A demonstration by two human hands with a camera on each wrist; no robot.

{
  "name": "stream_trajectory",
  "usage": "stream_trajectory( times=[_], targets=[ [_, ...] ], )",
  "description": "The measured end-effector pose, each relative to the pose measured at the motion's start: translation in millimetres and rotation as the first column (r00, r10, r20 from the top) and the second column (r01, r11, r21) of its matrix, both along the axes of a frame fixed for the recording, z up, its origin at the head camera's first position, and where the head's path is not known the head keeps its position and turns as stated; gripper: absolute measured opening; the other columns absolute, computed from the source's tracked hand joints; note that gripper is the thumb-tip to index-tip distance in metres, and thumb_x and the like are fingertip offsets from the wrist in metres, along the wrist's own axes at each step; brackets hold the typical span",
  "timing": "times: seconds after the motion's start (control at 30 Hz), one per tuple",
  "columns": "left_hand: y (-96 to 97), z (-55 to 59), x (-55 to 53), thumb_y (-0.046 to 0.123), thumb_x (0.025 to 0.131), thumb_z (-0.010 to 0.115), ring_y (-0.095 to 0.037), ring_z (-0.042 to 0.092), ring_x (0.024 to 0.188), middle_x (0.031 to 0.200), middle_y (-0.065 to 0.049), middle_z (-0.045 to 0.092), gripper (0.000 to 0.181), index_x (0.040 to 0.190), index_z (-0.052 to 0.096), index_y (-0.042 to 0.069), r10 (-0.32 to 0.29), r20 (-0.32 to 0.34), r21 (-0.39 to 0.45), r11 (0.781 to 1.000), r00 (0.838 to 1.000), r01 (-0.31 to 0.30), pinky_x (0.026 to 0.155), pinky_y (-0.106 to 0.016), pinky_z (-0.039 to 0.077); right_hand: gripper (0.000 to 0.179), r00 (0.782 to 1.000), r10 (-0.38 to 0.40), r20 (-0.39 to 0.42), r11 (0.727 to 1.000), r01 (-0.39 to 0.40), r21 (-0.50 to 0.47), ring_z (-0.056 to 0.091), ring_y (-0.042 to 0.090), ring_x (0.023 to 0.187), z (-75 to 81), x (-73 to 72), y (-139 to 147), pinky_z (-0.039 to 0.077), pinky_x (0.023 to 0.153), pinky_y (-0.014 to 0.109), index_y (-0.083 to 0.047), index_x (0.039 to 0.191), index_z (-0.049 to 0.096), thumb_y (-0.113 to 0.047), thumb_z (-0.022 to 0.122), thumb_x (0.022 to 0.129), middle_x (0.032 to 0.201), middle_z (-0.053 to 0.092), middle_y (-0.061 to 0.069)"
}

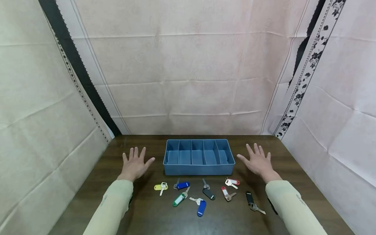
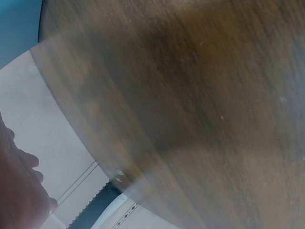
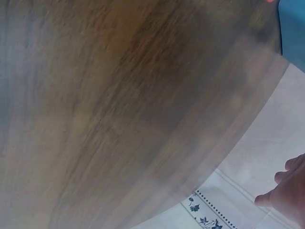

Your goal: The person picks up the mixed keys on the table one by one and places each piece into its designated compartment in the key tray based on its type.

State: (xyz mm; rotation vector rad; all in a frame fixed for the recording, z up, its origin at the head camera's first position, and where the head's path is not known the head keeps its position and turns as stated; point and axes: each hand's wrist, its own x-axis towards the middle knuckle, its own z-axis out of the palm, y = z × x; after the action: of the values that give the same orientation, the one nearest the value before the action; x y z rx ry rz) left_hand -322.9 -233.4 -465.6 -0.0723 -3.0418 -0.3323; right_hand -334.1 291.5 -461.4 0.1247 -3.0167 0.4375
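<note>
One rectangular blue plastic five-compartment tray (image 1: 199,170) sits lower centre, long axis left-to-right, between left hand (image 1: 134,166) and right hand (image 1: 259,163), both spread wide holding nothing, while eight coloured-tagged metal keys (image 1: 201,209) lie below it, none yet inside, all apparently remaining, the green-tagged key (image 1: 178,200) pointing its blade upper right.
</note>
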Motion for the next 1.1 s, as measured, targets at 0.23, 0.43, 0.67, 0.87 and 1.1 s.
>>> stream_trajectory(
  times=[0.23,0.43,0.67,0.87,1.1],
  targets=[
    [1.6,1.6,-3.5,0.071,0.097,0.029,-0.053,0.002,0.145,0.157,-0.035,0.013,0.091,0.156,0.023,0.002,0.002,-0.019,0.002,1.000,1.000,-0.002,0.110,-0.070,-0.007,0.097,0.999,0.029,-0.017,0.999,-0.029,-0.021,0.005,0.053,0.144,7.7,-4.1,-8.2,-0.001,0.107,0.074,-0.004,0.157,0.019,-0.075,0.033,0.094,0.159,0.008,0.033],
    [2.6,4.2,-0.4,0.070,0.097,0.031,-0.053,0.003,0.145,0.156,-0.036,0.015,0.090,0.156,0.023,0.002,0.004,-0.007,0.000,1.000,1.000,-0.004,0.110,-0.070,-0.006,0.096,0.999,0.052,-0.006,0.998,-0.052,-0.034,0.009,0.052,0.144,8.4,-4.8,-16.3,0.005,0.109,0.073,-0.004,0.157,0.019,-0.075,0.032,0.094,0.159,0.011,0.031],
    [3.6,0.9,3.7,0.068,0.098,0.032,-0.052,0.008,0.145,0.156,-0.035,0.019,0.087,0.156,0.024,0.002,-0.015,-0.022,-0.010,1.000,1.000,0.014,0.110,-0.071,-0.004,0.094,0.995,0.092,-0.028,0.991,-0.095,-0.094,0.018,0.052,0.143,7.4,-2.3,-26.7,0.013,0.111,0.069,-0.001,0.156,0.022,-0.070,0.039,0.095,0.158,0.018,0.032],
    [6.8,0.9,3.4,0.068,0.098,0.033,-0.052,0.008,0.145,0.156,-0.035,0.019,0.088,0.156,0.024,0.002,-0.017,-0.028,0.002,1.000,0.999,0.017,0.110,-0.071,-0.003,0.098,0.995,0.099,0.003,0.983,-0.097,-0.153,0.020,0.050,0.143,6.5,-2.4,-33.2,0.019,0.111,0.067,-0.002,0.157,0.020,-0.073,0.042,0.093,0.159,0.019,0.029],
    [10.3,3.0,3.4,0.067,0.098,0.033,-0.050,0.008,0.146,0.156,-0.033,0.020,0.087,0.156,0.023,0.003,-0.020,-0.019,0.003,1.000,1.000,0.020,0.111,-0.070,-0.002,0.101,0.993,0.110,0.042,0.973,-0.099,-0.210,0.021,0.048,0.144,6.7,-3.2,-42.4,0.021,0.110,0.067,-0.002,0.157,0.020,-0.073,0.048,0.090,0.159,0.021,0.026]
  ],
)
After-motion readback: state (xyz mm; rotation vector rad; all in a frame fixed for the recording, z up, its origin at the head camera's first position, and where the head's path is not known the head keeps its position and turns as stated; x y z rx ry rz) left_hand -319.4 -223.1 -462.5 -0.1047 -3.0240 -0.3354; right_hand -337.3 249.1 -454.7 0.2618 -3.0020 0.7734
